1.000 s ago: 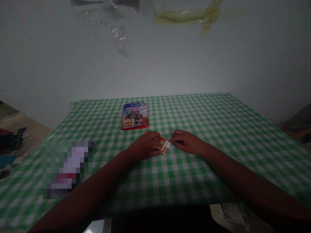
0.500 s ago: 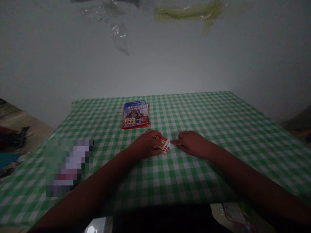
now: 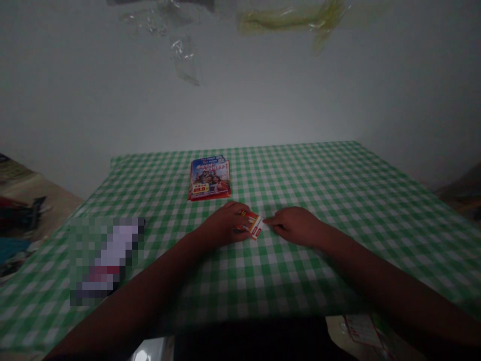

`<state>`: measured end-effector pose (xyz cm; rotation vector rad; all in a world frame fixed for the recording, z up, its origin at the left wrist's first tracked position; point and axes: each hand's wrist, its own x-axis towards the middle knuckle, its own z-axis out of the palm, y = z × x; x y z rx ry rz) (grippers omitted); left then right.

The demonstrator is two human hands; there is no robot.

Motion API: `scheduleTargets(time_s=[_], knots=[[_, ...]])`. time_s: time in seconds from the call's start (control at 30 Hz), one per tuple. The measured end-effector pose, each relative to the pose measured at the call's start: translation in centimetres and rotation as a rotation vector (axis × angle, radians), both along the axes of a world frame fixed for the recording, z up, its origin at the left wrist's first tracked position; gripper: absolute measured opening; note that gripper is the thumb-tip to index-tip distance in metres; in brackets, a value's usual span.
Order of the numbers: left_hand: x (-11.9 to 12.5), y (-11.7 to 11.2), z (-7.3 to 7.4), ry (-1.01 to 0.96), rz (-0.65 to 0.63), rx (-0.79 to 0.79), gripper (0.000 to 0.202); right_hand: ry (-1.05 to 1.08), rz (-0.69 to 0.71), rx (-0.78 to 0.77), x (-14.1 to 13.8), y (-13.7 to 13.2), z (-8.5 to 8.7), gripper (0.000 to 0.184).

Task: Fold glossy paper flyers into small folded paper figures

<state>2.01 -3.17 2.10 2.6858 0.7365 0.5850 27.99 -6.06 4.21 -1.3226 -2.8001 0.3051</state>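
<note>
One paper (image 3: 255,224) in left hand (image 3: 227,222), right hand (image 3: 296,225) perhaps touching edge.

We see a small printed paper (image 3: 256,225), red, yellow and white, slantwise on our worktop (image 3: 300,175), partly covered by our left hand (image 3: 228,222).

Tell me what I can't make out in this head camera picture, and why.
- Red-and-white card, left part: head view, covered by the left hand.
- Whether the right hand touches the card: head view, too small and dim.
- Pale, dark-edged object, its details: head view, pixelated.
- Leaflet stack, lower sheets: head view, mostly hidden under the top one.
</note>
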Motion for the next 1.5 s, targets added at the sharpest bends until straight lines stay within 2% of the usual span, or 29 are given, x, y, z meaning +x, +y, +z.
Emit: scheduleTargets(time_s=[0.13, 0.3, 0.4, 0.57, 0.8, 1.2, 1.5], knots=[[0.1, -0.3, 0.6, 0.053, 0.008, 0.017, 0.016, -0.046, -0.054, 0.027, -0.4, -0.5, 0.5, 0.033], [0.1, -0.8, 1.5, 0.15, 0.025, 0.07, 0.017, -0.085, 0.04, 0.25, -1.7, -1.7, 0.4, 0.023], [0.0, -0.7, 1.4, 0.153, -0.001, 0.055, 0.02, -0.134, 0.059, 0.291, -2.4, -2.2, -0.1, 0.02], [0.0, -0.5, 1.0, 0.156, -0.01, 0.036, 0.023, -0.167, 0.065, 0.263, -2.8, -2.6, -0.1, 0.021], [0.2, -0.7, 1.0, 0.13, 0.024, -0.016, 0.022, -0.172, 0.081, 0.251, -2.8, -4.1, 0.5, 0.044], [0.5, -1.0, 1.4, 0.104, 0.055, -0.051, 0.02, -0.158, 0.095, 0.202, -2.1, -4.1, 1.0, 0.044], [0.1, -0.7, 0.9, 0.033, -0.033, -0.072, 0.021, -0.126, 0.103, 0.178, -1.8, -3.7, 0.9, 0.047]])
